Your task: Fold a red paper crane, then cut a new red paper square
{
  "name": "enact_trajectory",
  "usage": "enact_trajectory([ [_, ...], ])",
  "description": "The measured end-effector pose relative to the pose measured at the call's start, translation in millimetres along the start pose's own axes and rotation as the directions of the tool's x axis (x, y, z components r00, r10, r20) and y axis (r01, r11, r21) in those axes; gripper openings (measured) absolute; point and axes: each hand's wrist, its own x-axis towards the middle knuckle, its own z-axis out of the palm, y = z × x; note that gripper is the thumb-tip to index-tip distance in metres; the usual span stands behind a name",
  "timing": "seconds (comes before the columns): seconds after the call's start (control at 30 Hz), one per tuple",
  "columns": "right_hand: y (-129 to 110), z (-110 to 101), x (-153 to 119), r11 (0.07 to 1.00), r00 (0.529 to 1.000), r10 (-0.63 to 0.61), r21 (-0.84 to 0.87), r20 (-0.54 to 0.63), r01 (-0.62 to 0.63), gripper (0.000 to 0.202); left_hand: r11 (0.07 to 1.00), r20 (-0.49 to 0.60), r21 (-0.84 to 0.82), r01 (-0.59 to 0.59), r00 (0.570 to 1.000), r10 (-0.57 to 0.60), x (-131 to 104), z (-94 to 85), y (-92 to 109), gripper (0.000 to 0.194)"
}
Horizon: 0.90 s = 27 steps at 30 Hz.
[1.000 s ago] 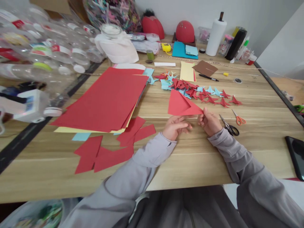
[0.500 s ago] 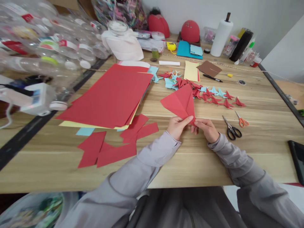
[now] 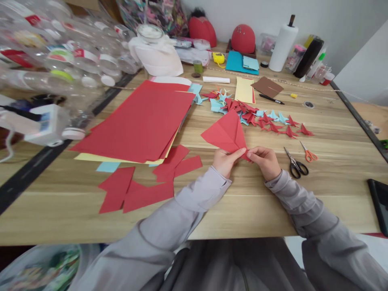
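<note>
A creased red paper (image 3: 226, 131), partly folded, is held above the table with its wide end pointing away from me. My left hand (image 3: 226, 161) grips its near end, thumb on top. At the narrow right corner, my right hand (image 3: 264, 161) pinches the paper between thumb and fingers. Beyond the paper lie several small folded red figures (image 3: 274, 128) and light blue ones (image 3: 282, 118). Left of my hands are flat red paper pieces (image 3: 148, 197) and a stack of large red sheets (image 3: 139, 121).
Black scissors (image 3: 294, 165) and orange scissors (image 3: 309, 155) lie right of my right hand. A black pen (image 3: 271, 99) and brown paper (image 3: 266, 87) are farther back. Clear plastic bottles (image 3: 87, 60) crowd the left. A black device (image 3: 378, 202) sits at the right edge.
The red paper has tilted and shifted slightly left. My right hand's fingers, which reached under the paper's corner, are now drawn in to a pinch there.
</note>
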Motion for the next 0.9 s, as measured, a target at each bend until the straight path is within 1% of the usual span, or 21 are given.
enact_trajectory([
  [0.13,-0.8,-0.1,-0.1,1.0,1.0,0.016,-0.027,0.01,-0.015,0.026,0.996,-0.028,-0.062,0.067,0.997,-0.069,-4.1,5.0,6.5,0.029],
  [0.27,-0.5,-0.6,0.3,1.0,1.0,0.012,-0.024,0.014,-0.012,0.025,0.988,-0.06,-0.107,0.111,0.991,-0.118,-3.3,4.8,8.8,0.03],
  [0.37,0.1,-0.6,-0.3,0.999,1.0,-0.002,-0.039,0.031,0.003,0.022,0.983,-0.048,-0.129,0.133,0.989,-0.14,-1.2,2.3,10.7,0.03],
  [0.43,0.7,-0.7,-1.3,0.997,0.999,-0.011,-0.082,0.053,0.015,0.02,0.977,-0.035,-0.16,0.14,0.988,-0.148,0.0,0.1,12.4,0.027],
  [0.5,1.2,-1.1,-2.0,0.993,0.997,-0.012,-0.116,0.07,0.02,0.019,0.973,-0.024,-0.188,0.135,0.99,-0.142,0.5,-1.3,14.0,0.024],
  [0.57,1.5,-1.7,-2.2,0.995,0.998,-0.015,-0.097,0.066,0.022,0.02,0.972,-0.021,-0.2,0.12,0.992,-0.127,0.5,-1.0,14.9,0.021],
  [0.67,1.6,-1.6,-1.6,0.999,0.998,-0.017,-0.034,0.066,0.019,0.024,0.979,-0.04,-0.181,0.094,0.994,-0.103,0.1,1.9,13.7,0.022],
  [0.8,2.2,1.0,-1.2,0.996,0.994,-0.026,-0.08,0.111,0.035,0.031,0.993,-0.03,-0.103,0.061,0.997,-0.065,1.6,2.2,4.9,0.029],
  [0.9,2.3,1.5,-1.1,0.996,0.996,-0.012,-0.089,0.088,0.02,0.036,1.0,-0.03,0.006,0.013,0.999,-0.013,4.1,-3.3,-5.0,0.03],
])
